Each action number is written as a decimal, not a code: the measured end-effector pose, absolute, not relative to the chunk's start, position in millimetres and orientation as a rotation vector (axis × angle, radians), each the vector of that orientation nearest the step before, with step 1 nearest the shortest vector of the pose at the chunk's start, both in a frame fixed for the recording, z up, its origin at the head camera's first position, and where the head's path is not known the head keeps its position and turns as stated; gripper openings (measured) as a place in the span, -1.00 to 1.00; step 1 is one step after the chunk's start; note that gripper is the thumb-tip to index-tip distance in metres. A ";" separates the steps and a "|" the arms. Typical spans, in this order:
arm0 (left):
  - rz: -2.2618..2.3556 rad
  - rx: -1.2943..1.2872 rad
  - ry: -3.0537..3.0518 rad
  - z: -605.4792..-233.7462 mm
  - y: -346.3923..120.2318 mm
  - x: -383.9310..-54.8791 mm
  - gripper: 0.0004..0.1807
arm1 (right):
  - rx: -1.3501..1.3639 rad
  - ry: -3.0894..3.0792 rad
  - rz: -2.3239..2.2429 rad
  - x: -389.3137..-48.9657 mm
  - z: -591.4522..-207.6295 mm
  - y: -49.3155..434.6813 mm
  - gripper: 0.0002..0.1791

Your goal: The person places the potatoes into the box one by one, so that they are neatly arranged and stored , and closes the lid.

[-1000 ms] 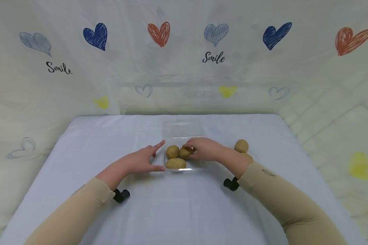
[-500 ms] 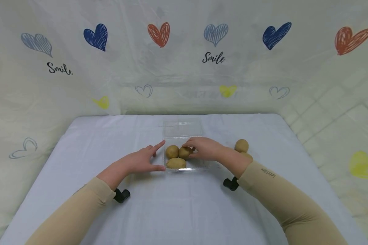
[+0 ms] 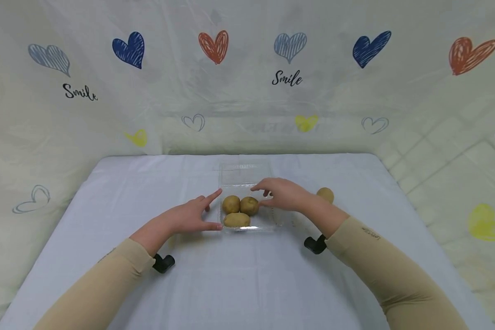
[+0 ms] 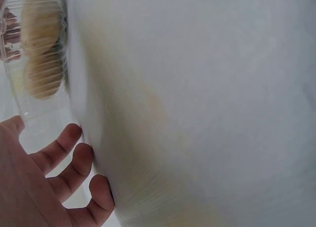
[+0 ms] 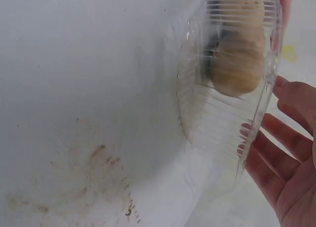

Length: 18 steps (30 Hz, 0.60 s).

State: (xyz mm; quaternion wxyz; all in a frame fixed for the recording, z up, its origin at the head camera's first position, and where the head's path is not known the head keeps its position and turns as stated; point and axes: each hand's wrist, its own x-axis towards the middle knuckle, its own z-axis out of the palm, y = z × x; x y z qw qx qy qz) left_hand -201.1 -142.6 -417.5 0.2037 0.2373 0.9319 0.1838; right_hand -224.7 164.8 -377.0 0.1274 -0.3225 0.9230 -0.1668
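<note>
A clear hinged plastic container point(image 3: 266, 223) lies with its lid point(image 3: 245, 174) laid back, away from me. Inside are two roundish potatoes point(image 3: 231, 205) side by side and an elongated potato point(image 3: 237, 220) in front of them. My left hand point(image 3: 191, 215) is at the container's left side, thumb and index finger stretched towards its edge. Nothing is in its grasp; the left wrist view shows the other fingers point(image 4: 81, 160) loosely bent by the tablecloth. Above the container's right part hovers my right hand point(image 3: 282, 195), fingers spread and holding nothing, its thumb close to the right-hand round potato point(image 3: 249, 206).
Another potato point(image 3: 325, 195) sits on the white tablecloth point(image 3: 247, 284) right of the container, partly behind my right forearm. Brownish specks point(image 5: 101, 160) mark the cloth in the right wrist view. A curtain printed with hearts point(image 3: 213, 46) hangs behind the table.
My right hand has let go of the right-hand round potato and lifted slightly up and right. A second loose potato is now hidden behind the right forearm. The left hand stays put.
</note>
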 end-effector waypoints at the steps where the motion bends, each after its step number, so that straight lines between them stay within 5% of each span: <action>1: 0.514 0.664 2.600 -417.5 -142.7 -201.1 0.19 | -0.933 2.692 -0.497 -224.6 -376.4 166.6 -0.49; 18: 0.529 0.671 2.601 -419.3 -143.6 -201.0 0.17 | -0.796 2.795 -0.643 -222.6 -360.3 215.3 -0.49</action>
